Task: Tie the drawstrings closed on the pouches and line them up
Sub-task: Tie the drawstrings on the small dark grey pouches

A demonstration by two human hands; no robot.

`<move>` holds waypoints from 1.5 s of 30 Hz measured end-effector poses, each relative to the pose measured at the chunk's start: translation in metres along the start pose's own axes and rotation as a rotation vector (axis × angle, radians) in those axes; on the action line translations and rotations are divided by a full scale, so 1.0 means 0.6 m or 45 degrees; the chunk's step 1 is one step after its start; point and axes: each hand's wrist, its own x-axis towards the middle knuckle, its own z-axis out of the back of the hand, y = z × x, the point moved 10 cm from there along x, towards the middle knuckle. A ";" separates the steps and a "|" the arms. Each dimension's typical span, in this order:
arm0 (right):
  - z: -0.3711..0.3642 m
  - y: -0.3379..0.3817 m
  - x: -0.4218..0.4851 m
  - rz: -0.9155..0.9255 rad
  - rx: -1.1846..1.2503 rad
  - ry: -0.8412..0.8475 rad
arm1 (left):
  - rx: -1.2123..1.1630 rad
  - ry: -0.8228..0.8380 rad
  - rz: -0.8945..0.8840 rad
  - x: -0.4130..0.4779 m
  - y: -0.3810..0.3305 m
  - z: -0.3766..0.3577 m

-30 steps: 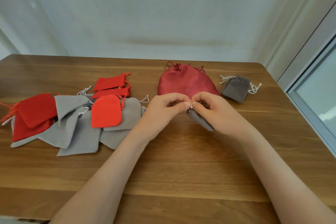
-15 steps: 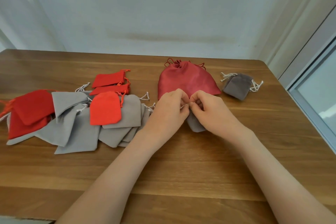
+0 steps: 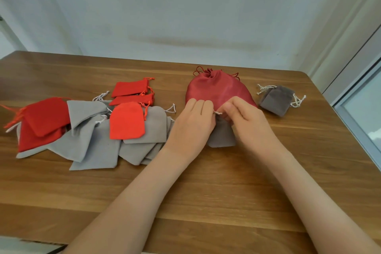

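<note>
On the wooden table (image 3: pixel 206 202), the loose heap of grey and red pouches (image 3: pixel 92 142) lay well left of the dark red satin pouch (image 3: pixel 216 88). Your left hand (image 3: pixel 191 128) and right hand (image 3: pixel 249 123) met just in front of it, over a small grey pouch (image 3: pixel 221 136). A tied dark grey pouch (image 3: pixel 276 100) sat near the satin pouch's right. Both hands pinched the small pouch's white drawstring (image 3: pixel 218 113)

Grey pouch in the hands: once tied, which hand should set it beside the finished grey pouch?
Right, probably. The right hand is nearer the finished grey pouch; the left hand would have to cross over and sits nearer the untied pile. Both pinch the drawstring.
</note>
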 end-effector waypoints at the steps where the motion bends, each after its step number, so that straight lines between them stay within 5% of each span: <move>1: 0.004 -0.002 0.001 -0.023 0.063 0.003 | -0.003 -0.034 -0.030 0.001 -0.004 0.009; 7: -0.003 -0.015 0.006 -0.122 0.204 0.183 | -0.067 -0.068 -0.100 0.002 -0.015 0.013; 14: 0.014 0.009 0.007 0.094 0.018 0.110 | -0.199 -0.089 -0.051 -0.002 -0.009 0.013; 23: 0.000 -0.014 0.004 -0.087 0.227 0.287 | -0.370 0.003 0.031 -0.007 -0.004 -0.003; 33: -0.001 -0.016 0.007 -0.071 0.246 0.239 | -0.360 0.012 -0.004 -0.003 -0.006 -0.002; 45: -0.001 0.013 -0.004 0.253 -0.132 0.231 | -0.396 0.078 -0.005 -0.007 0.001 -0.015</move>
